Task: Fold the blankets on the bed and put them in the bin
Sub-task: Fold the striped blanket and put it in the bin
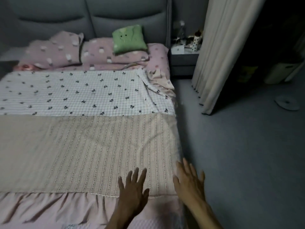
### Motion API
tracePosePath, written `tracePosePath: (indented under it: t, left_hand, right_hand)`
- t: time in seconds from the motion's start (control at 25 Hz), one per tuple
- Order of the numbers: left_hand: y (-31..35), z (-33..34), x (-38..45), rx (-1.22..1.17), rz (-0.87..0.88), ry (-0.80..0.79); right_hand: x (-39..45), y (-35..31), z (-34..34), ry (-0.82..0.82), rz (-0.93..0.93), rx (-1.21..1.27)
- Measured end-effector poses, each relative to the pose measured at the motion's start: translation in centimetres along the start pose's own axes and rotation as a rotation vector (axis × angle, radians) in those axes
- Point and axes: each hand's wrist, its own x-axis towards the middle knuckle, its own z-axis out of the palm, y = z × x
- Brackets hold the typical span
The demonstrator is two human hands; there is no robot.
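Beige knit blanket [92, 146], 1 bow-print blanket [74, 93], 2 pillows, left hand [133, 194] & right hand [189, 182] splayed flat, holding nothing

Beige ribbed knit blanket [85, 151] lies flat across bed's near half; white checked blanket w/ dark bows [74, 93] spread beyond it. Left hand [132, 194], fingers splayed, near blanket's front right corner; right hand [189, 182], fingers straight, at bed's right edge. Green square cushion [129, 39] on pink pillows [66, 52] at headboard end.

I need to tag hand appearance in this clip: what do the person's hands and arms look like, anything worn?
Both the left hand and the right hand are bare: no gloves, rings or watch visible. The forearms show no sleeves up to the picture's edge.
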Motion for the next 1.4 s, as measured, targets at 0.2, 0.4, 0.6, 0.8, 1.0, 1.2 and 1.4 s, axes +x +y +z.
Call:
tracePosePath:
  t: [0.2, 0.4, 0.6, 0.8, 1.0, 1.2, 1.4]
  left_hand:
    - [13.8, 0.6, 2.2, -0.041, -0.215, 0.064]
    - [21.1, 0.1, 6.8, -0.101, -0.262, 0.133]
    - [21.5, 1.5, 14.3, -0.268, -0.402, 0.157]
    - [20.1, 1.5, 22.8, -0.388, -0.585, 0.116]
    - [18.5, 0.8, 29.0, -0.466, -0.752, 0.123]
    - [15.3, 5.2, 38.3, -0.339, -0.782, 0.122]
    - [21.4, 15.2, 43.8, -0.346, -1.031, 0.132]
  right_hand:
    - [0.9, 14.8, -6.6, -0.07, -0.016, 0.019]
    - [6.8, 18.6, -11.3, -0.065, -0.136, -0.032]
    - [17.4, 15.3, -12.0, -0.16, -0.338, -0.144]
    - [27.8, 13.2, -11.6, -0.33, -0.404, -0.287]
    - [36.8, 6.7, -10.5, -0.322, -0.673, -0.393]
    - [49.6, -2.8, -1.7, -0.425, -0.847, -0.44]
    - [59.1, 4.2, 4.5, -0.261, -0.982, -0.504]
